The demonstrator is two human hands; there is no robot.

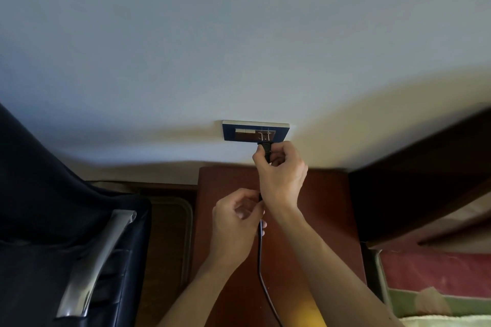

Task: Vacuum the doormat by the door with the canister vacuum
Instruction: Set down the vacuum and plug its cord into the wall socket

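While both bare forearms are reaching up from the bottom edge, a black power cord (pixel 260 260) is running up between them, coming in at the lower border and passing over a reddish-brown surface (pixel 329 207). The left hand (pixel 235 223) is gripping this cord partway along, its fingers curling round it and the thumb pressing against it, just beneath the right wrist. Above it, the right hand (pixel 282 175) is pinching the black plug (pixel 266 151) at the cord's end, with the thumb on one side and the bent fingers on the other. The plug is pointing at the wall and meeting the lower edge of a dark blue outlet plate (pixel 255 131), under its right-hand socket; whether the prongs are seated I cannot tell. To the left, a black chair (pixel 39 207) is standing close beside the surface, its silver armrest (pixel 95 260) catching the light. To the right, a bed (pixel 438 273) with reddish bedding is lying low, and a dark wooden frame (pixel 425 167) is rising behind it. Farthest off, a plain pale wall (pixel 239 34) is filling the whole upper half and carrying the outlet plate just above the surface's back edge.
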